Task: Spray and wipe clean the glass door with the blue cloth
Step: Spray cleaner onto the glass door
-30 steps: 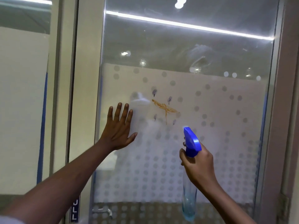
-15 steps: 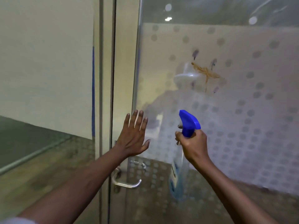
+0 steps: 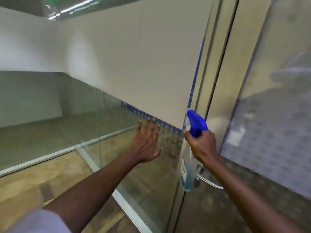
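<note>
Right grip (image 3: 201, 144) wraps the neck of the spray bottle (image 3: 188, 169), held before the door frame. Left grip (image 3: 145, 143) is spread flat, empty. The glass door (image 3: 276, 115) stands at right; its handle (image 3: 209, 180) shows below the bottle.

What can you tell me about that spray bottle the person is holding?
The spray bottle has a bright blue plastic trigger head and a clear body holding pale blue liquid, with a label on its side. It hangs roughly upright in front of the door frame. The right hand wraps around its neck; nothing else touches it.
</note>
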Motion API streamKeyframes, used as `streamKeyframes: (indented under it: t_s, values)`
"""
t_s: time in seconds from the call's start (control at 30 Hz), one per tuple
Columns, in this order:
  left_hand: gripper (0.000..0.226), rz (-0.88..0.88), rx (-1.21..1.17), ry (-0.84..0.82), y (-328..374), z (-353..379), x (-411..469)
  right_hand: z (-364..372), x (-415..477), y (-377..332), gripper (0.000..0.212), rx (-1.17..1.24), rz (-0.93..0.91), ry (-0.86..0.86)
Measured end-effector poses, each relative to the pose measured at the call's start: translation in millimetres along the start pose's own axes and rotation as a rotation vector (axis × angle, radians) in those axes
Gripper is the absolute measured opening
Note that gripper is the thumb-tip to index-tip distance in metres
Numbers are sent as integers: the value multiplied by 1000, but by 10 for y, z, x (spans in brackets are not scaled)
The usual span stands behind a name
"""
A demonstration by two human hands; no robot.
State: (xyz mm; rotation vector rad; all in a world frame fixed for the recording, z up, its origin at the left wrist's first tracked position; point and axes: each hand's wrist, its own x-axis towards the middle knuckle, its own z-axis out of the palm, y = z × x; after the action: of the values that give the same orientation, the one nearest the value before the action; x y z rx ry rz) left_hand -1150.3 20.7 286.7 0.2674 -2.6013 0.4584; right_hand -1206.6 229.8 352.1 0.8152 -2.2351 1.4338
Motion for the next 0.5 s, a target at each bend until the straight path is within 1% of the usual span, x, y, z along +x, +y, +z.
streamKeyframes:
  t_s: [0.03, 0.1, 0.17, 0.23, 0.33, 0.37, 0.43, 0.5]
  values:
    - [92, -18, 15, -27, -195, 4, -120, 206, 6, -99, 41, -5, -6, -3]
    - [91, -66, 65, -13, -654, -13, -413, 678, -6, -355, 42, -9, 5, -64]
    - [91, -194, 105, -43, -1575, -39, -1067, 1560, -203, -954, 41, 56, -50, -241]
    - [90, -260, 123, -72, -1979, -17, -1349, 1895, -295, -1200, 41, 107, -63, -339]
    - [89, -215, 111, -122, -1967, -9, -1355, 1986, -271, -1174, 43, 132, -79, -309]
    - [89, -225, 103, -125, -1989, -25, -1381, 2022, -271, -1187, 43, 139, -86, -306]
    - [88, -292, 119, -137, -2304, -5, -1693, 2367, -394, -1441, 42, 182, -118, -382]
    - [88, -404, 171, -189, -2755, 0, -2114, 2836, -585, -1813, 41, 237, -149, -486]
